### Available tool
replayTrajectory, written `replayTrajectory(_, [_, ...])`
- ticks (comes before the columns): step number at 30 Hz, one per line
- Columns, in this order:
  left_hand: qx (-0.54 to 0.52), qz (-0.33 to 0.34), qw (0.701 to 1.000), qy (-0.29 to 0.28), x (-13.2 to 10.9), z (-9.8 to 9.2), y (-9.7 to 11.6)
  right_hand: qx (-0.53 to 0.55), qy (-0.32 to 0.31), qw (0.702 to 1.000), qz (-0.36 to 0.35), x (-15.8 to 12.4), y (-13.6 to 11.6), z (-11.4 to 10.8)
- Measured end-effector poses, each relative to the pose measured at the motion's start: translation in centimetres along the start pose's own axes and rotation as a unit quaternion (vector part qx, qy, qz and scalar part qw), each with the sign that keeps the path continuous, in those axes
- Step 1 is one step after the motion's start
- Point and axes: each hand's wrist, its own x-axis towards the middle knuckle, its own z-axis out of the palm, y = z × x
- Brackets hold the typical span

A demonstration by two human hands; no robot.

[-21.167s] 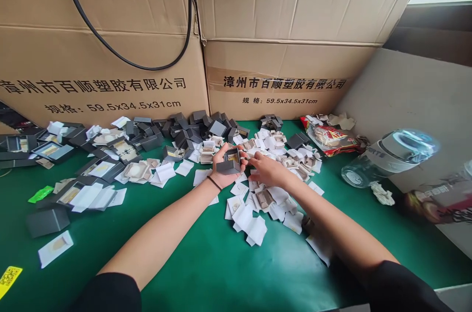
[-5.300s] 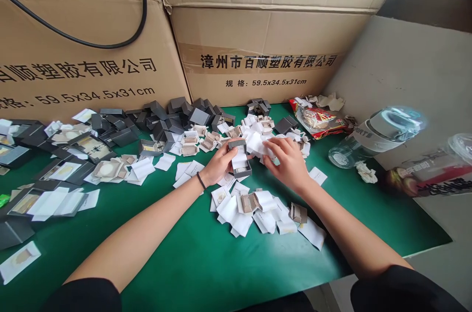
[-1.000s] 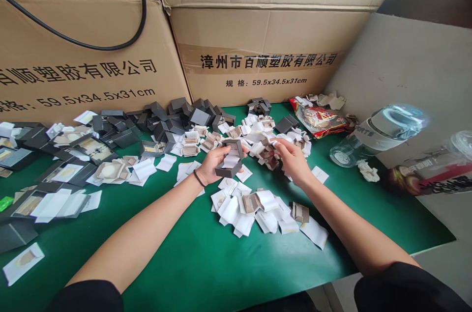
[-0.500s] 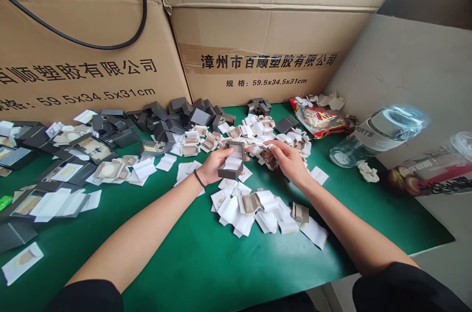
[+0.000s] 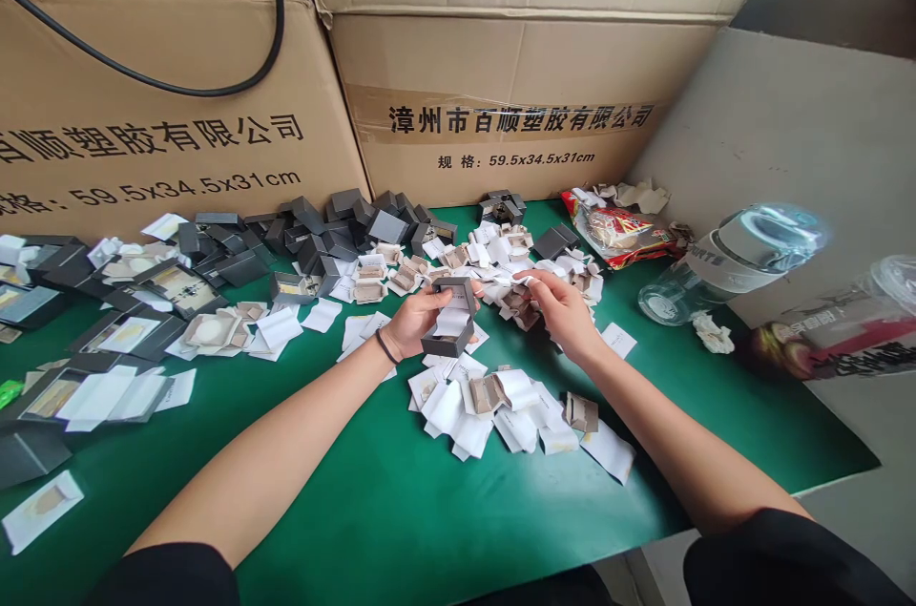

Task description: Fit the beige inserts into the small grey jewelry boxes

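My left hand [image 5: 419, 322] is wrapped round a small dark grey jewellery box [image 5: 445, 345], holding it with the lid raised. A white paper flap stands up inside the box, and part of its lower interior shows. My right hand [image 5: 562, 308] is closed in a pinch on a small white paper piece [image 5: 525, 277], over a heap of white and beige folded card inserts [image 5: 493, 253]. Below the box lies another pile of white paper slips [image 5: 447, 407], with a few beige card pieces on it.
Many dark grey boxes [image 5: 336, 229] are heaped along the back and left of the green table [image 5: 343, 520]. Large cardboard cartons [image 5: 501, 62] stand behind. At right are a red snack packet [image 5: 619, 234], a clear bottle [image 5: 716, 267], crumpled tissue [image 5: 714, 334] and a plastic bag [image 5: 830, 329].
The jewellery box has tipped slightly in my left hand, and the white flap inside now stands higher, exposing the interior. My right hand has shifted very little, keeping its pinch.
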Motion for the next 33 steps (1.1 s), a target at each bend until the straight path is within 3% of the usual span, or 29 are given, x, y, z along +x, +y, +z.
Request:
replayTrajectory(8, [-0.019, -0.009, 1.0, 0.004, 0.0, 0.1, 0.0, 0.076, -0.009, 0.997, 0.011, 0.1, 0.3, 0.2])
replayTrajectory(19, [-0.029, -0.04, 0.999, -0.023, 0.0, 0.1, -0.1, 0.065, -0.014, 0.998, 0.005, 0.4, 0.5, -0.2])
replayTrajectory(33, [-0.026, -0.057, 0.997, -0.037, 0.0, -0.2, -0.2, 0.143, 0.01, 0.988, 0.063, 1.2, 0.7, -1.1])
